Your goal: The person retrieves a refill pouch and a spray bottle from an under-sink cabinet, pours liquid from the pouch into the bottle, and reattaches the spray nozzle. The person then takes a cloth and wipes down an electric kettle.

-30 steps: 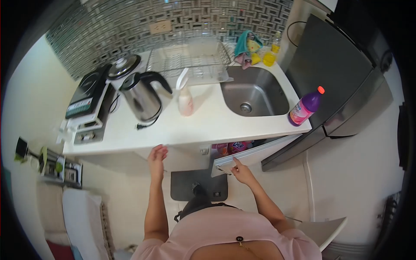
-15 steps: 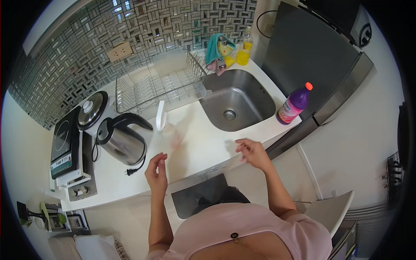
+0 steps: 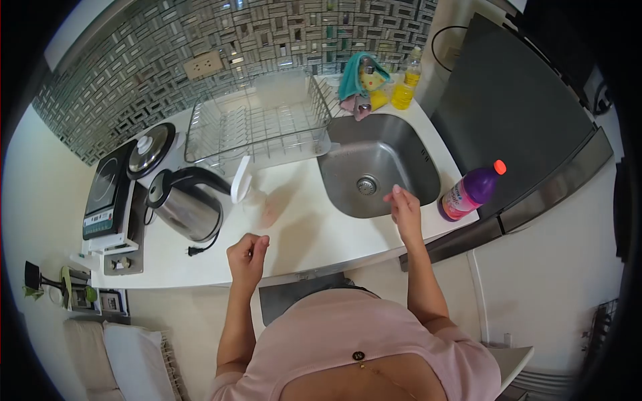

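Over the counter's front edge, my left hand [image 3: 247, 258] is curled closed with nothing showing in it. Just beyond it stands a clear spray bottle [image 3: 255, 206] with a white trigger head, not touched by the hand. My right hand [image 3: 405, 212] hovers at the near rim of the steel sink [image 3: 344, 197]. Its fingers are loosely bent, partly apart, and hold nothing visible. To its right a purple bottle [image 3: 471, 192] with an orange cap stands on the counter corner.
An electric kettle [image 3: 190, 212], a lidded cooker [image 3: 151, 151] and an induction hob [image 3: 105, 190] stand left. A wire dish rack [image 3: 264, 137] sits behind. Cloths [image 3: 358, 77] and a yellow liquid bottle [image 3: 404, 92] are behind the sink. A dark fridge [image 3: 515, 107] borders the right.
My right hand has moved forward to the sink's edge, fingers pointing up. My left hand's fingers have curled in more. The view has shifted; the objects have kept their places.
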Motion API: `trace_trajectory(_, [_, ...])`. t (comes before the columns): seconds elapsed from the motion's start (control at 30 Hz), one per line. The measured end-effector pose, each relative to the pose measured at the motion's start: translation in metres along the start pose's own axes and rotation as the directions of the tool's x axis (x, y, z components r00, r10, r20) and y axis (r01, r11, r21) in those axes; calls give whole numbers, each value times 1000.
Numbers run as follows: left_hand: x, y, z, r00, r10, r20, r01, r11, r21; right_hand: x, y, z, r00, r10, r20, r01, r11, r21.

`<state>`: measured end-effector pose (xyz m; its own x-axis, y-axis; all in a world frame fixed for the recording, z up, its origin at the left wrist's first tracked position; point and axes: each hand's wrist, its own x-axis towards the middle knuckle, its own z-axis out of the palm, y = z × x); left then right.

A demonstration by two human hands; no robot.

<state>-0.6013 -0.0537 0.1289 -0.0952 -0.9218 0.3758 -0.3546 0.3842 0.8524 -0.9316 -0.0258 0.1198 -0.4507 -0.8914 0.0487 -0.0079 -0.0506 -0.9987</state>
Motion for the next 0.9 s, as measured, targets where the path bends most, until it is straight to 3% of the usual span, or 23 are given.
trace_trajectory(0.23, [1,21,29,998,54,37,-56,997,59,104,-27,11,973,-186,138,218,936,-276])
trace_trajectory(0.3, [1,25,36,997,49,58,-51,998,46,174,-18,26,876,-422,234,483,779,-400])
trace_trajectory(0.37, [1,33,43,994,79,70,-84,994,68,236,-6,47,836,-423,350,549,641,-536])
trace_trajectory(0.47, [-6,43,47,994,86,59,-93,987,131,290,11,79,835,-516,189,427,391,-815])
trace_trajectory(0.57, [-27,38,39,998,26,-49,-15,977,211,297,11,97,878,-463,123,371,497,-784])
trace_trajectory(0.6, [-35,38,34,995,20,-101,5,971,240,318,36,99,885,-449,121,395,589,-705])
trace_trajectory(0.67, [-54,36,16,992,-86,-95,114,933,340,340,69,100,795,-604,62,501,595,-629])
trace_trajectory(0.7, [-69,39,6,981,-153,-122,189,902,389,323,46,91,865,-396,307,488,526,-696])
trace_trajectory(0.73, [-82,43,-2,967,-174,-187,237,884,402,326,49,85,874,-359,328,486,629,-607])
trace_trajectory(0.77, [-90,43,-8,954,-188,-233,272,870,411,326,52,81,923,-285,257,364,865,-346])
trace_trajectory(0.8, [-99,42,-12,946,-196,-258,293,860,418,324,45,79,956,-199,217,225,970,-98])
trace_trajectory(0.83, [-108,42,-16,924,-228,-307,343,849,402,317,35,75,967,-162,195,160,987,25])
trace_trajectory(0.9, [-118,41,-27,905,-267,-331,389,836,388,288,3,68,962,-253,98,253,967,16])
